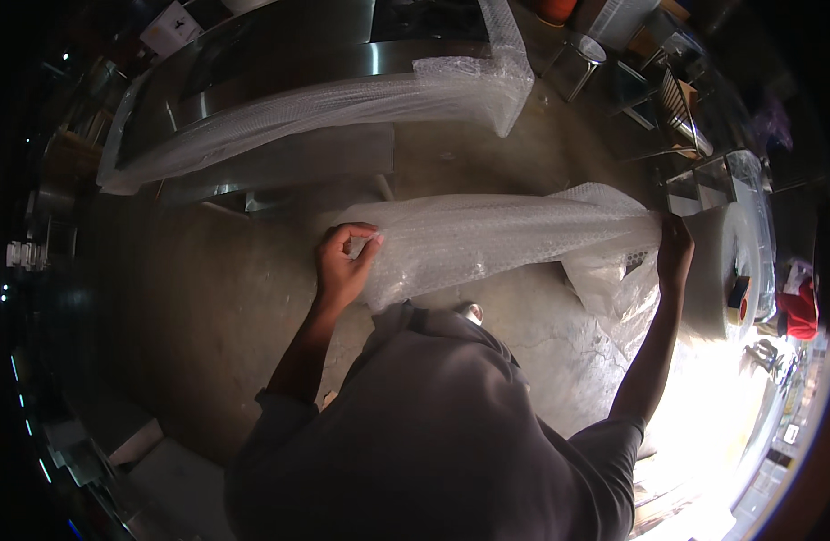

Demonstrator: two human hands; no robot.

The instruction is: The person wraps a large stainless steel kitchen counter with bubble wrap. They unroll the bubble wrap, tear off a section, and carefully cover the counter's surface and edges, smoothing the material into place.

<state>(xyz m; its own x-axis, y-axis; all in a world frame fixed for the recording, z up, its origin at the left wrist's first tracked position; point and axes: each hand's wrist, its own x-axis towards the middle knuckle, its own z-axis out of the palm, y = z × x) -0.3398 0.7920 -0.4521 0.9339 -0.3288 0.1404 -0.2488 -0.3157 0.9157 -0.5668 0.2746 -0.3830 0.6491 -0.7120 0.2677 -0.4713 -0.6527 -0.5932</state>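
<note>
A wide sheet of clear bubble wrap (pixel 505 230) is stretched between my hands in front of my body. My left hand (pixel 345 261) pinches its left end between thumb and fingers. At the other end my right hand (pixel 674 252) is closed on the gathered edge, its fingers partly hidden. Loose film hangs below the sheet near my right forearm. Farther off stands a long stainless steel unit (pixel 280 54), with more bubble wrap (pixel 298 113) draped along its near edge and over its right corner.
To the right stands a large roll of bubble wrap (pixel 717 270), with a tape roll (pixel 738 302) by it. A round stool (pixel 588 50) and a metal rack (pixel 685 113) are at the far right. Boxes (pixel 131 437) lie at the lower left. Strong light falls on the floor at lower right.
</note>
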